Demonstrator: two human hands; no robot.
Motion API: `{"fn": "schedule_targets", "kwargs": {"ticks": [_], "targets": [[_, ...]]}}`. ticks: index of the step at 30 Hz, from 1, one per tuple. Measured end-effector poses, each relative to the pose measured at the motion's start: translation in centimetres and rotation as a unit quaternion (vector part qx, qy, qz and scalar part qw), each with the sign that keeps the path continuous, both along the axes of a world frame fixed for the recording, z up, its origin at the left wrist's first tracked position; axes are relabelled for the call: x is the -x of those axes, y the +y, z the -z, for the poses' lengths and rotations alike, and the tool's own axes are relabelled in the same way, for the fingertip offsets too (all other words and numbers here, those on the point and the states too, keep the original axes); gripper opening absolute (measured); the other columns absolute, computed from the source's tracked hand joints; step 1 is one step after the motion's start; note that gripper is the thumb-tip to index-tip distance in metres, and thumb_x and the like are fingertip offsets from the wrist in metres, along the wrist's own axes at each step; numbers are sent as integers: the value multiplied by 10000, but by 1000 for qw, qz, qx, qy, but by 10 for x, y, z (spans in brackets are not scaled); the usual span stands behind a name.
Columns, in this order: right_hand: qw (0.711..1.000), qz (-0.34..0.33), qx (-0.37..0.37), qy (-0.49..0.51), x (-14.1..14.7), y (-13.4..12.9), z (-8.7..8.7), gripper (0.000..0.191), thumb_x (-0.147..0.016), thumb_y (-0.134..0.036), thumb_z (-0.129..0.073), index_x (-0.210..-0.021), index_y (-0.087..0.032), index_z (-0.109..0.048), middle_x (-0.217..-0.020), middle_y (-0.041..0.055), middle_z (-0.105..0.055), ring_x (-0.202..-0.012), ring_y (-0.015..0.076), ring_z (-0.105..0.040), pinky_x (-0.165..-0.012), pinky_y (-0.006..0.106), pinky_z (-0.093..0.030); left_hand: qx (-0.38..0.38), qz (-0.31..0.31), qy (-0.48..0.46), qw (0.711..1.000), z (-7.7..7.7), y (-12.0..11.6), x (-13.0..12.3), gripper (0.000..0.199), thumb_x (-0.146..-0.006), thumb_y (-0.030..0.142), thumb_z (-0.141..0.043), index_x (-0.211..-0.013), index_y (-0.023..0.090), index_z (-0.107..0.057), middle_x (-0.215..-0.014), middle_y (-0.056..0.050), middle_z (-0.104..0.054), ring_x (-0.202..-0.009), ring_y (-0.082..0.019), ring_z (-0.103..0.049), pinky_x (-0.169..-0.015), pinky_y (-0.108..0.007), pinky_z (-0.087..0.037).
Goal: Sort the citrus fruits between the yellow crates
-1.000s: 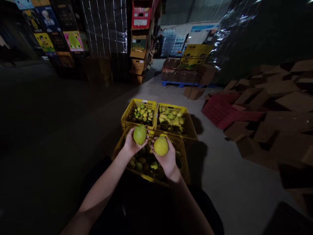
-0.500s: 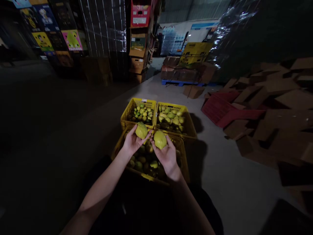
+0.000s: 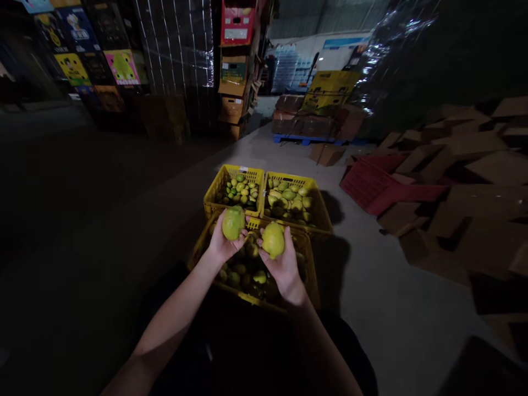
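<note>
My left hand (image 3: 221,245) holds a large yellow-green lemon (image 3: 233,223) in its cupped fingers. A yellower lemon (image 3: 273,240) rests in my right hand (image 3: 285,268), its fingers curled round the sides. Both hands are above the near yellow crate (image 3: 313,286), where several darker lemons (image 3: 259,276) lie in shadow. Behind it stand a left crate (image 3: 209,192) of small green and yellow lemons (image 3: 240,187) and a right crate (image 3: 324,212) of larger ones (image 3: 296,205). My hands and forearms hide part of the near crate.
On the right, a red plastic crate (image 3: 371,184) lies against a heap of flattened cardboard (image 3: 474,192). A blue pallet (image 3: 305,139) with boxes stands farther back, with a small carton (image 3: 327,154) in front. Stacked boxes (image 3: 233,71) rise behind the crates.
Both lemons have turned in my hands. The left one has shifted slightly left, and the right one slightly right and down. The crates stay put.
</note>
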State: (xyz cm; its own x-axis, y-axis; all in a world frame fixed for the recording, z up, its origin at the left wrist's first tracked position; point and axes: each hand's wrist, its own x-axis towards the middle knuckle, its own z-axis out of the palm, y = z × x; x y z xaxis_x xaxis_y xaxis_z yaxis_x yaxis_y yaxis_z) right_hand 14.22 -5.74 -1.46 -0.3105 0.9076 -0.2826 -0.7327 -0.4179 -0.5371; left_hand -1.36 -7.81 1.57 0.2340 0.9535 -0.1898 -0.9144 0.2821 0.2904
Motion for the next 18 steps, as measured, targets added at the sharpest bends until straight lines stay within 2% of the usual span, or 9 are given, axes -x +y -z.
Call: {"fn": "schedule_targets", "kwargs": {"ticks": [6,10,15,18], "targets": [[1000,-13,-7,-10,-4,-2,-3,257,-745,-502,-644,-776,-248,-639,-677,0,-667,-542,144,-588,-451,246,-514,-21,15,95,995,-3,-4,2,301,-855,400,-461,-812,166,-646,-697,-56,-627,-460,-109,-500,-376,-187,-379],[999,-26,-13,-24,-6,-2,2,214,-747,-455,-643,-767,-241,-639,-680,10,-670,-574,152,-601,-465,251,-521,-22,31,113,993,-1,-4,3,322,-844,380,-435,-761,144,-638,-648,-69,-610,-421,-119,-475,-343,-199,-333],[999,-18,-29,1,-2,-2,2,226,-774,-431,-623,-824,-217,-672,-725,21,-705,-592,150,-625,-501,252,-534,-9,31,48,998,-2,-2,1,357,-872,400,-429,-874,117,-646,-707,-76,-640,-481,-121,-541,-383,-197,-427],[999,8,-28,15,0,-2,-2,242,-797,-402,-594,-911,-203,-675,-818,26,-734,-692,162,-667,-602,272,-562,4,8,6,1000,-2,-1,-1,364,-882,415,-456,-954,111,-643,-791,-86,-676,-599,-133,-621,-518,-211,-526]]}}
